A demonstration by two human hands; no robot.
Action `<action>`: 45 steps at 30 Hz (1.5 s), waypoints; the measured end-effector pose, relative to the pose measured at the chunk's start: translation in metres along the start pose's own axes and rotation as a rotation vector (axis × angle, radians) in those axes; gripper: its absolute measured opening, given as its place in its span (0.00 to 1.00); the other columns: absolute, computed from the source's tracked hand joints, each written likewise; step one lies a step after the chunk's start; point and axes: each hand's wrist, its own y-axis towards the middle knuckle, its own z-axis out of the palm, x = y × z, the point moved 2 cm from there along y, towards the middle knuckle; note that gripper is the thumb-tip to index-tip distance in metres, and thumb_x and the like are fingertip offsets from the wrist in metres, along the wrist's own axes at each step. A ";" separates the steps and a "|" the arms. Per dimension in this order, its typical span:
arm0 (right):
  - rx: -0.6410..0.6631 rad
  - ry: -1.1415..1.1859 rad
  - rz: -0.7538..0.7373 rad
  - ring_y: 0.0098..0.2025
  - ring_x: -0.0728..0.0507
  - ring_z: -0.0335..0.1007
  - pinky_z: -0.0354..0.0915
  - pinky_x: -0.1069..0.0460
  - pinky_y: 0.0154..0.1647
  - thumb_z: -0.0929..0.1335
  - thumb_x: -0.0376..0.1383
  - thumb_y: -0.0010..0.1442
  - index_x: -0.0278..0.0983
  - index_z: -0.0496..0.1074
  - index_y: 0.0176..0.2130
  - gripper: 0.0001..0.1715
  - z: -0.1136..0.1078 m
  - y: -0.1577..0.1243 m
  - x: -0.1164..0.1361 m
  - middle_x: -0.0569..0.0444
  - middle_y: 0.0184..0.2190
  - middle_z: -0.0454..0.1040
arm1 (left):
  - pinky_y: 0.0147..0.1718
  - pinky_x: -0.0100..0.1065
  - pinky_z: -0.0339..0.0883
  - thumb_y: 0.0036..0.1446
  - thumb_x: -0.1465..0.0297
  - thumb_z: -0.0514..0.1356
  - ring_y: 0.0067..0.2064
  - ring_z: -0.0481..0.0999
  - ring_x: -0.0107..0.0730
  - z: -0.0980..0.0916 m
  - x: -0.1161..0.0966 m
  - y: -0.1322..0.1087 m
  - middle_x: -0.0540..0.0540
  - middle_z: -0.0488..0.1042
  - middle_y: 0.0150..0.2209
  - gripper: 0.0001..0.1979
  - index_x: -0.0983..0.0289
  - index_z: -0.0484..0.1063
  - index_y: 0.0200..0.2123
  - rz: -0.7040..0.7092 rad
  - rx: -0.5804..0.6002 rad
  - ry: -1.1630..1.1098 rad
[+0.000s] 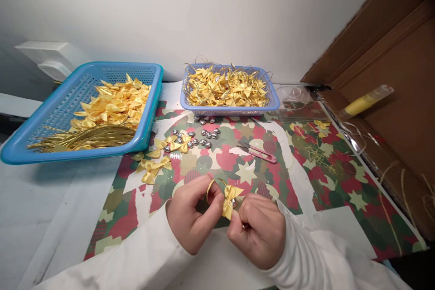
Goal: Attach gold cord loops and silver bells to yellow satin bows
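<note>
My left hand [195,213] is closed, thumb against fingers, on a yellow satin ribbon bow [229,199]. A loop of gold cord [210,186] rises from the bow and curves over my left fingers. Beside the bow, partly covered, shows a silver jingle bell [234,202]. My right hand [258,229] is curled tight right next to the bow's right side, its thumb pressed to the fingers; what it pinches is hidden. Both hands are above the near part of the patterned sheet. Beyond them lie pink-handled thread snips [261,154] and several loose silver bells [204,134].
At left, a blue basket [157,99] holds yellow bows and gold cords. A smaller blue basket [231,111] at the back holds corded bows. Several loose bows [149,170] lie left of centre. Cardboard [390,63] stands at right, near a yellow-filled tube [367,101] and cord scraps [321,156].
</note>
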 end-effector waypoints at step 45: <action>0.224 0.097 0.137 0.24 0.48 0.66 0.62 0.52 0.28 0.59 0.27 0.61 0.36 0.70 0.30 0.14 0.002 0.002 -0.013 0.55 0.21 0.71 | 0.13 0.26 0.48 0.47 0.57 0.63 0.16 0.57 0.22 0.007 0.022 -0.004 0.49 0.65 0.18 0.15 0.64 0.73 0.28 -0.506 0.040 -0.662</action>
